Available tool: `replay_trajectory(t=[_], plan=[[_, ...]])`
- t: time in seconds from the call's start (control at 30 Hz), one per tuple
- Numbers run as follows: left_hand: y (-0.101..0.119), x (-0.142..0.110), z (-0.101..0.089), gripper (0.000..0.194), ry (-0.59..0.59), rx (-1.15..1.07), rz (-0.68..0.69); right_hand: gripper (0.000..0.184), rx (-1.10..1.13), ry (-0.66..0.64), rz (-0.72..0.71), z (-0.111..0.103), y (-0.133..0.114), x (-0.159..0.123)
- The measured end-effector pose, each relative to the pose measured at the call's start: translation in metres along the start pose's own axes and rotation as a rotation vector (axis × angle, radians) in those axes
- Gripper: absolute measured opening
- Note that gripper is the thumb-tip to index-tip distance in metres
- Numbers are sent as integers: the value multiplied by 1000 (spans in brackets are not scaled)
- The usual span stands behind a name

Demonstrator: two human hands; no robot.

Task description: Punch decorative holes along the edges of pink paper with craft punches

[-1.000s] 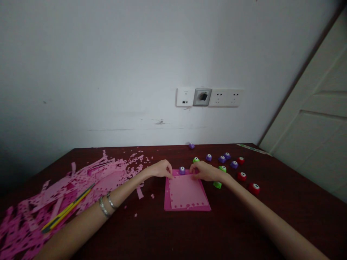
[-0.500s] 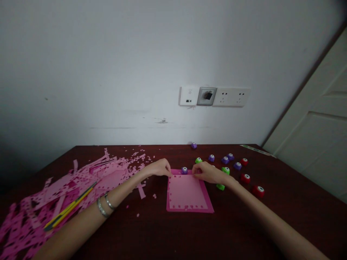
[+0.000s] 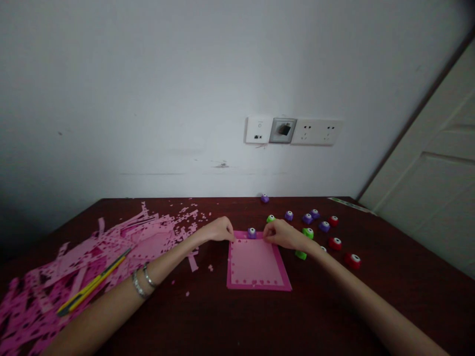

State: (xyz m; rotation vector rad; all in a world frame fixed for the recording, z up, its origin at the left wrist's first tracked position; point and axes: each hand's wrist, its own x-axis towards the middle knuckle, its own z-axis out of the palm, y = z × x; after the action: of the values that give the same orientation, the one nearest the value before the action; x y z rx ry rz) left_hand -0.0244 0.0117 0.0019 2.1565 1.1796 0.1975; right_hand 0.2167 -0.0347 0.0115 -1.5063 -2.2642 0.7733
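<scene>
A light pink sheet of paper [image 3: 255, 262] lies over a darker pink sheet [image 3: 285, 272], which shows around its edges. Small punched shapes run along the light sheet's left and bottom edges and part of its top. My left hand [image 3: 221, 229] is closed, pinching the light sheet's upper left corner. At the upper right corner, my right hand [image 3: 281, 234] is also closed in a pinch on that sheet, its fingertips partly hidden. Between the hands, a purple craft punch [image 3: 252, 233] sits at the top edge of the sheets.
Pink paper scraps [image 3: 148, 242] and tiny cutouts are heaped at the left, with a yellow utility knife [image 3: 94, 283] on top. Several purple, green and red craft punches [image 3: 352, 260] stand at the right. Behind the dark table [image 3: 208, 321], the wall carries sockets [image 3: 317, 132].
Both hands keep their pinch on the light pink paper with almost no movement. The whole view has shifted very slightly.
</scene>
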Motion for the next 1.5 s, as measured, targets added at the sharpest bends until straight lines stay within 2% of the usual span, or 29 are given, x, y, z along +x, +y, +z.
replay_trajectory(t=[0.33,1.0,1.23,1.5], plan=[[-1,1,-1,23,7,-24,5,14,-32,5,26,0,3,1],[-6,5,1,22,53,-9,15,15,7,30,-24,5,22,8],[-10,7,3,23,84,-7,13,15,-25,109,-21,4,18,8],[-14,10,5,21,112,-7,35,16,-30,127,-19,3,13,7]])
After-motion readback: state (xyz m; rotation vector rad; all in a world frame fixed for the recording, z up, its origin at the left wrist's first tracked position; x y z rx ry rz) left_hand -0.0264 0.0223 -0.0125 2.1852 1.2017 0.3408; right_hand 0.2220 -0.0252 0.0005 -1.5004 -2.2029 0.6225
